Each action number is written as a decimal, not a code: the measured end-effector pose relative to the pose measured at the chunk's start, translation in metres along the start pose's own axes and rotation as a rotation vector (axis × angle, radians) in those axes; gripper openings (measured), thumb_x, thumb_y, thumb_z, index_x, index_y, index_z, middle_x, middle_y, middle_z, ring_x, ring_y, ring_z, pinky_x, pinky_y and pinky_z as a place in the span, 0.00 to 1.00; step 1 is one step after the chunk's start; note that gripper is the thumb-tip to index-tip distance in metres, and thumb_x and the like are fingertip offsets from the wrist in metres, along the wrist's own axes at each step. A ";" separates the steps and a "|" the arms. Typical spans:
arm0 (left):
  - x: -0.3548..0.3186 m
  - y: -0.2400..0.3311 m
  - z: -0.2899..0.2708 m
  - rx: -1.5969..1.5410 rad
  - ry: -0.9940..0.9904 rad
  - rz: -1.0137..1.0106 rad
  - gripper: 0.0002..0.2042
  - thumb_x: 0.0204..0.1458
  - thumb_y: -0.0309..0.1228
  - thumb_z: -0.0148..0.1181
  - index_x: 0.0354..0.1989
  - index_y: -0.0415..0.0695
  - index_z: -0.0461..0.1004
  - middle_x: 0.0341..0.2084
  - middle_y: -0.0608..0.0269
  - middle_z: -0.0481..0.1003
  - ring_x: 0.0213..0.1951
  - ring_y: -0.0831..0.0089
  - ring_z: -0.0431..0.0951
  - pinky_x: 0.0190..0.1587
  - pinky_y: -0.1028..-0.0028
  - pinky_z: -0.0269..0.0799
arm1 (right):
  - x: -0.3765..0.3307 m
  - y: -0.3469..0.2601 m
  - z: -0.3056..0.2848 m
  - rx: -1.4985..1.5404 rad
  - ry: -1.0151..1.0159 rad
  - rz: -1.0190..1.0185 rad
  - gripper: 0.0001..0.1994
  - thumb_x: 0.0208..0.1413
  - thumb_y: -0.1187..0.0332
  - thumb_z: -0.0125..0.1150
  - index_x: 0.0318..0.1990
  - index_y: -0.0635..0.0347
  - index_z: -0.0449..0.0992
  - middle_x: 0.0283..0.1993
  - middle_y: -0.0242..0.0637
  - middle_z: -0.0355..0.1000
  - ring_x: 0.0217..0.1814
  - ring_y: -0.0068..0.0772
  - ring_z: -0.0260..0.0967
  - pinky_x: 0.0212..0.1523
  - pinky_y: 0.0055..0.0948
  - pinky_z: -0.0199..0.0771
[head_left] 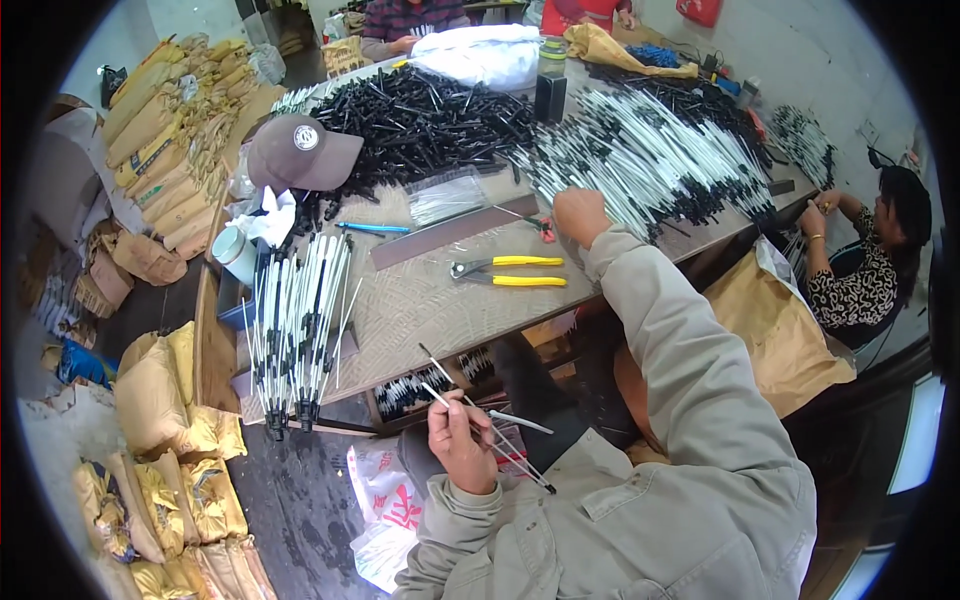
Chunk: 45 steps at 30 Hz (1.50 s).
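Observation:
My left hand [462, 440] is closed round several thin rods [500, 448], white and dark, above my lap. One of them has a black tip at its lower end. Across the table, my right hand [582, 215] is closed at the near left edge of a big pile of white rods with black ends [640, 140]. What its fingers pinch is hidden. Just left of it lies a small red-handled tool [546, 230]. Yellow-handled pliers [510, 270] rest on the table nearer to me.
A heap of black parts [420, 120] covers the back, beside a cap [305, 153]. Bundled rods [300, 330] overhang the table's left front edge. A metal bar [450, 237], blue pen [373, 228] and cup [234, 253] lie around. A seated person [860, 260] works at right; two more at the back.

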<state>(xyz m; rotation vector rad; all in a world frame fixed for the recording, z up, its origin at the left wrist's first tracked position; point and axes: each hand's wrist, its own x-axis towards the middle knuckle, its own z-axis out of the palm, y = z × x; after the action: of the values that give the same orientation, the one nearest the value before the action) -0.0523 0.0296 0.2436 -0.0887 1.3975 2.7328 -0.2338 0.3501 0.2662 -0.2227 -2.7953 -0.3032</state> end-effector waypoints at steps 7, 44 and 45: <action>-0.012 -0.009 0.001 0.033 -0.080 -0.070 0.11 0.61 0.35 0.40 0.43 0.41 0.65 0.16 0.64 0.69 0.15 0.83 0.63 0.18 0.85 0.57 | 0.001 0.016 0.004 0.088 0.085 0.221 0.08 0.48 0.66 0.50 0.28 0.58 0.74 0.27 0.46 0.73 0.29 0.48 0.73 0.28 0.45 0.71; 0.034 0.008 0.039 0.097 0.049 0.202 0.10 0.59 0.30 0.44 0.46 0.41 0.63 0.20 0.70 0.62 0.18 0.84 0.61 0.19 0.83 0.58 | -0.226 -0.108 -0.083 1.605 -0.216 0.073 0.05 0.52 0.73 0.55 0.32 0.65 0.74 0.26 0.37 0.69 0.27 0.24 0.66 0.28 0.23 0.64; 0.034 0.015 0.034 -0.002 0.092 0.173 0.08 0.59 0.29 0.44 0.44 0.41 0.63 0.20 0.69 0.62 0.17 0.83 0.61 0.18 0.82 0.59 | -0.215 -0.097 -0.081 1.521 -0.238 -0.128 0.05 0.53 0.72 0.55 0.33 0.64 0.74 0.27 0.39 0.70 0.27 0.26 0.67 0.28 0.24 0.65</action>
<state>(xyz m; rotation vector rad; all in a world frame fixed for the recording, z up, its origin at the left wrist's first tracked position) -0.0885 0.0503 0.2727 -0.0997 1.4927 2.9038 -0.0268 0.2119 0.2532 0.3005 -2.4122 1.8049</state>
